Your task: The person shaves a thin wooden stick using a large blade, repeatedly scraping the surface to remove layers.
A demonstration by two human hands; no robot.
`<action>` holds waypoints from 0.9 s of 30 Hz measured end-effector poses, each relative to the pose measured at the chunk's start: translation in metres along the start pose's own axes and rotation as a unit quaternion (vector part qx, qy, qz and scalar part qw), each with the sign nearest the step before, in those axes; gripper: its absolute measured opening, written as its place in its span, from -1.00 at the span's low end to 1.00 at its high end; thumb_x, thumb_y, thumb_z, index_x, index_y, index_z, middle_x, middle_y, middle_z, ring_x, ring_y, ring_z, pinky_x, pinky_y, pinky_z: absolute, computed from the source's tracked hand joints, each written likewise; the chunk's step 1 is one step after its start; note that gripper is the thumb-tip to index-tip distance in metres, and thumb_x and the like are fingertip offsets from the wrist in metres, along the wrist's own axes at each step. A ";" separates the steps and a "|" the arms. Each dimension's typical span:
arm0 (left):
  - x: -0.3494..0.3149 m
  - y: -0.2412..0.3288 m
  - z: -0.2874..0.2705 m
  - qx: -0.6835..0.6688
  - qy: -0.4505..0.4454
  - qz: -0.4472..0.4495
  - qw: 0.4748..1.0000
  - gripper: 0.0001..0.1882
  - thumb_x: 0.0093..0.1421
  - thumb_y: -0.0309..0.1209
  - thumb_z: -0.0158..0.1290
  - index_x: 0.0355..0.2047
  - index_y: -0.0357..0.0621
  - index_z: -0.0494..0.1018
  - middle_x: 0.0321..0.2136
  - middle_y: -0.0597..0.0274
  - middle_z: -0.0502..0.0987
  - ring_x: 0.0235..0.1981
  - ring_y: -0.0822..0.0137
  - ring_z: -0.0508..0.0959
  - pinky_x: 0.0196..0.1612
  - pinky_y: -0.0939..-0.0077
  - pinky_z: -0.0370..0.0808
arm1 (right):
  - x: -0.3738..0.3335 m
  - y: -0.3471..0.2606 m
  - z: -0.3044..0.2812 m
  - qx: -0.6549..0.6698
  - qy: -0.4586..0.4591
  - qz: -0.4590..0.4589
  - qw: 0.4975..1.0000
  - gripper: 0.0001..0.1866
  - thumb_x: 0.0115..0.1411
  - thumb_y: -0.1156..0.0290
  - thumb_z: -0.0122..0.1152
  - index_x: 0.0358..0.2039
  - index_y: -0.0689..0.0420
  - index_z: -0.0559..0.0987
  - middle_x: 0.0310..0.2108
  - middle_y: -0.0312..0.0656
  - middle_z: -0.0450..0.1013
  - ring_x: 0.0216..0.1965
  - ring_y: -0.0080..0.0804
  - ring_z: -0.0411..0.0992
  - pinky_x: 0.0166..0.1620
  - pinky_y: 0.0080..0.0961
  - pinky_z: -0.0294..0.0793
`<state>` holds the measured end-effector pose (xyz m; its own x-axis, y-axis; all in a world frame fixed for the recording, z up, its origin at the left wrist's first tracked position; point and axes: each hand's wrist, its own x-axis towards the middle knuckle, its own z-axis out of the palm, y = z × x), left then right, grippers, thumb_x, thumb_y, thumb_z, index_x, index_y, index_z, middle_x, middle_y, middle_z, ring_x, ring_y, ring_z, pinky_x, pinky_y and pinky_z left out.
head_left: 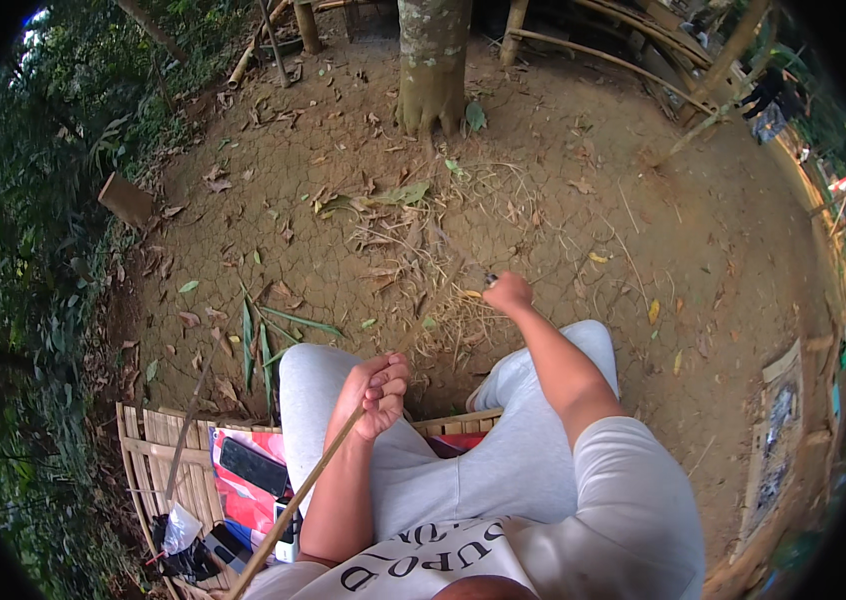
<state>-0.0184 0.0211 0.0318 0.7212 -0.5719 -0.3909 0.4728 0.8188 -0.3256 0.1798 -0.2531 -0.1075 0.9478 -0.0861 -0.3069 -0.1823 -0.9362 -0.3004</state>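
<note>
Stick point(297, 503) in left fingers point(389, 372), knife point(490, 280) in right point(511, 291)

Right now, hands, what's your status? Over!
Left hand holds stick. Right hand grips what looks like a knife. Phone lies beside left leg.

1. We lose the lower end of the thin stick point(299, 499) at the bottom edge, and its other end is hidden in the left hand point(380, 392).
2. The right hand point(510, 292) covers most of a dark handle point(490, 280); what extends beyond it is too blurred for us to tell.
3. We see a white object point(286, 547) only partly, behind the stick.
4. The tree trunk point(433, 60) leaves our view at the top.
5. We cannot make out the distant dark-clothed person point(768, 92), too small.
</note>
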 end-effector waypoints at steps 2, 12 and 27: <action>0.002 0.005 0.003 0.006 -0.016 -0.006 1.000 -0.76 0.45 -0.39 -0.36 -0.34 -0.21 0.21 -0.73 0.46 0.14 -0.83 0.65 0.10 -0.89 0.79 0.03 | -0.002 0.006 0.001 0.039 0.037 0.028 0.998 -0.73 -0.07 0.27 0.26 -0.45 0.22 0.65 -0.39 0.13 0.57 -0.25 0.04 0.57 -0.16 -0.15 0.56; 0.002 -0.013 0.009 -0.027 -0.106 -0.049 0.993 -0.74 0.47 -0.35 -0.36 -0.35 -0.22 0.19 -0.74 0.43 0.15 -0.84 0.64 0.14 -0.91 0.77 0.08 | -0.092 -0.058 -0.072 0.059 0.052 -0.286 0.955 -0.89 -0.13 0.33 0.25 -0.59 0.07 0.62 -0.69 -0.05 0.46 -0.57 -0.10 0.51 -0.42 -0.21 0.48; -0.022 -0.049 0.021 -0.006 -0.133 -0.071 0.989 -0.75 0.46 -0.37 -0.35 -0.35 -0.23 0.19 -0.76 0.40 0.17 -0.86 0.62 0.14 -0.92 0.76 0.12 | -0.063 0.016 -0.107 0.034 0.125 -0.196 0.972 -0.88 -0.14 0.32 0.24 -0.58 0.07 0.59 -0.62 0.03 0.49 -0.47 0.07 0.53 -0.30 -0.05 0.51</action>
<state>-0.0472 -0.0054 0.0747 0.7570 -0.6456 -0.1008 0.5733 0.7302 -0.3716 0.1455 -0.2988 0.0041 0.9802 0.1849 0.0706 0.1975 -0.8898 -0.4114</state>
